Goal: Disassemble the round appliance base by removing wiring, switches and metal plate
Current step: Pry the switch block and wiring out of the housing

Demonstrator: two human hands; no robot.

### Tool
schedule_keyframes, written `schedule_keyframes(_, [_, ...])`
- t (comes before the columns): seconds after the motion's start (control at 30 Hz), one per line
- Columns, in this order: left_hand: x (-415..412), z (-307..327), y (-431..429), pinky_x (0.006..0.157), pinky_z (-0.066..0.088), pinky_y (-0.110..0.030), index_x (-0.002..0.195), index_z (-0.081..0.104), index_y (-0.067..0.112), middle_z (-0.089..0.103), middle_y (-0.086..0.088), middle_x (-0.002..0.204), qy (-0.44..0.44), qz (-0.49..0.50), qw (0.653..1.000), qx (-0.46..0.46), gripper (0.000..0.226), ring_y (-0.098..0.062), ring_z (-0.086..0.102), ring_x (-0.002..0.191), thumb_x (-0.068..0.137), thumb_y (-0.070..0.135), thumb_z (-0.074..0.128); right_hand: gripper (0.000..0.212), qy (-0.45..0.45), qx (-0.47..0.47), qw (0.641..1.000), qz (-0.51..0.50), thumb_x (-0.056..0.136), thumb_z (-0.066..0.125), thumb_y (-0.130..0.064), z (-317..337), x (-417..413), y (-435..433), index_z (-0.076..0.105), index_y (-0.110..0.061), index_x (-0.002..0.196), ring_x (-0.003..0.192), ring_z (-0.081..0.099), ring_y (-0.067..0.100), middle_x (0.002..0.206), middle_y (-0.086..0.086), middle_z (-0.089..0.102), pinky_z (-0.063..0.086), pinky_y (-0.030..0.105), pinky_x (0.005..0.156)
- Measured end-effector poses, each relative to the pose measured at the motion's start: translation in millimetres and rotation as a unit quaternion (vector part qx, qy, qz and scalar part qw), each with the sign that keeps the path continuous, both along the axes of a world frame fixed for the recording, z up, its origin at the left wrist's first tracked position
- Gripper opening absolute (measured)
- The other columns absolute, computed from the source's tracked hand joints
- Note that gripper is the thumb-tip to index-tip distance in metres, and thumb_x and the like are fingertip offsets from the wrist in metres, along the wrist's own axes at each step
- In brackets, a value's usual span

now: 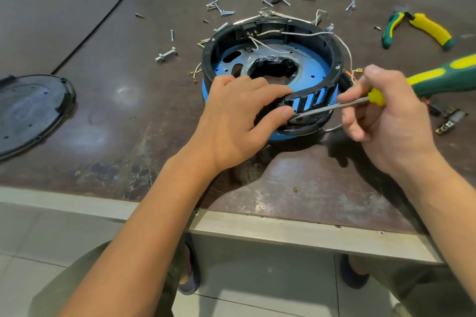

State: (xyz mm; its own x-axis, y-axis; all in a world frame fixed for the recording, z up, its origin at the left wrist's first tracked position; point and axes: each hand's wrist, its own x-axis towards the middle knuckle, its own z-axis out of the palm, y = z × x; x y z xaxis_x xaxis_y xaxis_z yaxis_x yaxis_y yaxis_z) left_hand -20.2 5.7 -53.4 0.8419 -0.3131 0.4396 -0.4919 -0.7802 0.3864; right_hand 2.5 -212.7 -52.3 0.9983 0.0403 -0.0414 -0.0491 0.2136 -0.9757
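Scuffed tabletop (pixel 128 110), tiled floor (pixel 257 278) below.
Left hand (pixel 231 121) grips round base (pixel 334 59); right hand (pixel 386 121) pinches screwdriver (pixel 376 97) (tip at its slotted wall).

We find no text, label, brand, number or sign that we can read. The round appliance base (pixel 337 59), the screwdriver (pixel 438 80), the pliers (pixel 427 27) and the black cover (pixel 31 110) show us no legible marking.
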Motion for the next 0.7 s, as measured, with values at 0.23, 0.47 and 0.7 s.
schedule_keyframes(0.23, [-1, -1, 0, 0.083, 0.031, -0.036, 0.123, 0.069, 0.023, 0.066, 0.011, 0.092, -0.010, 0.005, 1.000, 0.006, 0.042, -0.011, 0.055, 0.086, 0.099, 0.045, 0.042, 0.050, -0.075, 0.053, 0.995, 0.025, 0.097, 0.038, -0.034, 3, -3, 1, 0.069, -0.024, 0.058, 0.039, 0.043, 0.013, 0.053, -0.003, 0.057, 0.020, 0.022, 0.037])
schedule_keyframes(0.47, [-1, 0, 0, 0.084, 0.031, -0.036, 0.124, 0.068, 0.023, 0.063, 0.013, 0.092, -0.007, 0.002, 1.000, 0.012, 0.038, -0.009, 0.053, 0.085, 0.100, 0.042, 0.046, 0.056, 0.061, 0.110, 0.991, 0.036, 0.105, 0.039, -0.036, 13, 10, 3, 0.063, -0.018, 0.057, 0.027, 0.031, 0.008, 0.046, 0.003, 0.050, 0.022, 0.009, 0.032])
schedule_keyframes(0.7, [0, -1, 1, 0.085, 0.029, -0.034, 0.123, 0.068, 0.023, 0.059, 0.016, 0.089, 0.001, 0.001, 1.000, 0.020, 0.040, -0.009, 0.051, 0.084, 0.099, 0.047, 0.046, 0.054, 0.050, 0.135, 0.989, 0.041, 0.105, 0.042, -0.044, 7, 11, -2, 0.064, -0.020, 0.061, 0.030, 0.034, 0.008, 0.049, 0.001, 0.049, 0.025, 0.010, 0.032])
